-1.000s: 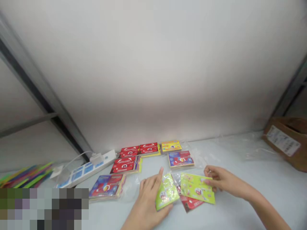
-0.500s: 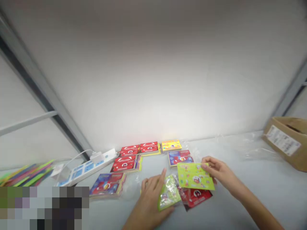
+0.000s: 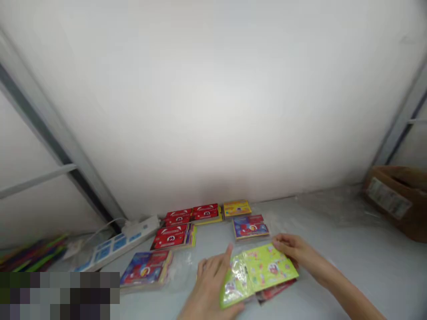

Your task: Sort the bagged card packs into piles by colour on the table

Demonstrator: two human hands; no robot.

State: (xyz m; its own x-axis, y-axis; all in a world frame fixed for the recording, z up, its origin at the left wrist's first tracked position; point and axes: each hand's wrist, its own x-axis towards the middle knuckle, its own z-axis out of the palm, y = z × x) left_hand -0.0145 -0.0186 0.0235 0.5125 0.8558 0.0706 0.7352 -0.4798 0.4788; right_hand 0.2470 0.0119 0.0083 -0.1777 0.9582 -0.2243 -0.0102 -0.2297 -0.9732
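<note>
My left hand [image 3: 213, 284] lies at the bottom centre with its fingers apart, touching a green card in a clear, shiny sleeve [image 3: 236, 282]. My right hand [image 3: 293, 253] pinches the upper right edge of a green patterned card [image 3: 271, 268], whose left side meets the sleeved one. A red card [image 3: 275, 291] lies under it, mostly covered. Just behind is a stack with a blue and red top card [image 3: 251, 227]. Further back sits a yellow stack [image 3: 236, 208].
Red-topped stacks [image 3: 170, 238] and another blue and red stack [image 3: 145, 269] lie to the left. Beyond them are a white power strip [image 3: 116, 244] and colourful strips [image 3: 36, 255]. A cardboard box [image 3: 393, 195] stands at the right beside clear plastic [image 3: 336, 204].
The green card in my right hand has come down and left against the sleeved card, covering more of the red card. The camera view has shifted slightly.
</note>
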